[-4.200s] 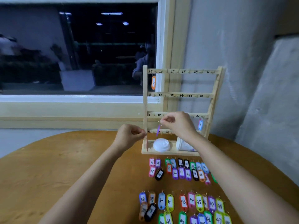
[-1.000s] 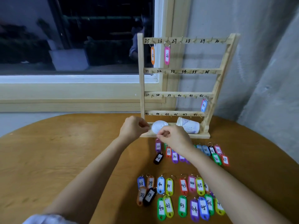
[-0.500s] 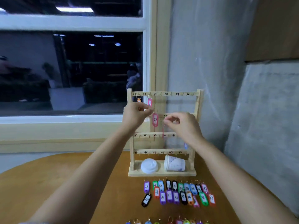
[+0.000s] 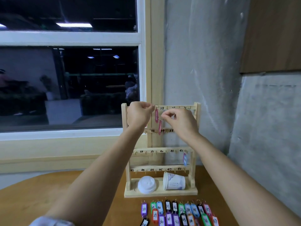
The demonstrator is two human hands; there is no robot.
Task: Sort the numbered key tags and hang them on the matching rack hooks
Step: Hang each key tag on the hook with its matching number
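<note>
Hands both up at rack (image 4: 162, 193) top rail. Left hand (image 4: 139, 115): fingers curled, pinching ring of upper pink tag (image 4: 156, 115) at rail, just left of "28"; on hook or not, cannot tell. Right hand (image 4: 180, 122): pinching ring of lower pink tag (image 4: 160, 128), dangling just beside first. Blue tag (image 4: 184, 159) on hook 42. Cup (image 4: 174, 182) on side, lid (image 4: 146, 184) on rack base. Other tags (image 4: 175, 207) in rows on tabletop (image 4: 48, 193).

Left hand (image 4: 139, 115), right hand (image 4: 179, 122): pinched, aloft
</note>
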